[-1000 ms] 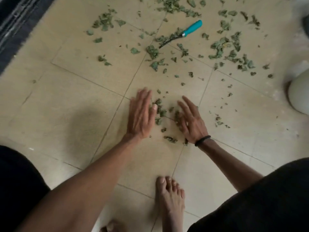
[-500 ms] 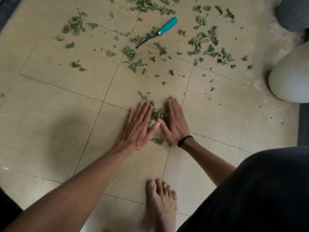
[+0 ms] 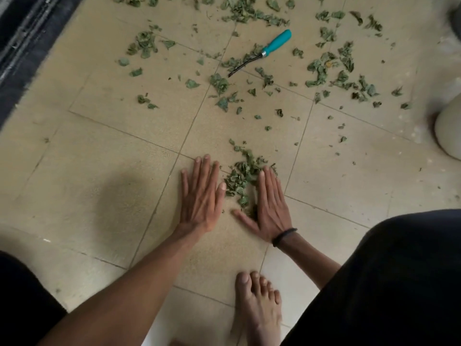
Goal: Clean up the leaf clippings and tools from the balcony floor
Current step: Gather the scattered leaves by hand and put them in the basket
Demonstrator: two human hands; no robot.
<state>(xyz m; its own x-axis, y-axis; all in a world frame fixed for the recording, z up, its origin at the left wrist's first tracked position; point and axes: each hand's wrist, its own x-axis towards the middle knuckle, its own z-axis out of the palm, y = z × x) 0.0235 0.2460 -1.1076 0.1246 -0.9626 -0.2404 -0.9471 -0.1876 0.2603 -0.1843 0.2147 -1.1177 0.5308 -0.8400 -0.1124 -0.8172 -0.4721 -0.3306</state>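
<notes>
A small heap of green leaf clippings (image 3: pixel 240 177) lies on the beige tiled floor between my two hands. My left hand (image 3: pixel 202 196) rests flat on the floor just left of the heap, fingers straight, holding nothing. My right hand (image 3: pixel 270 204), with a black band at the wrist, lies flat on the heap's right side with the thumb spread under it. Farther away a hand tool with a teal handle (image 3: pixel 277 43) and a dark metal shaft lies among scattered clippings (image 3: pixel 331 68). More loose leaves (image 3: pixel 143 44) lie at the far left.
A dark door track and mat (image 3: pixel 27 38) run along the left edge. A white rounded pot (image 3: pixel 449 131) stands at the right. My bare foot (image 3: pixel 258 303) is planted just behind my hands, with my dark-clothed knee (image 3: pixel 389 270) at the lower right.
My hands swept together, pushing loose clippings into one heap, and have now drawn slightly apart on either side of it. The camera view has shifted.
</notes>
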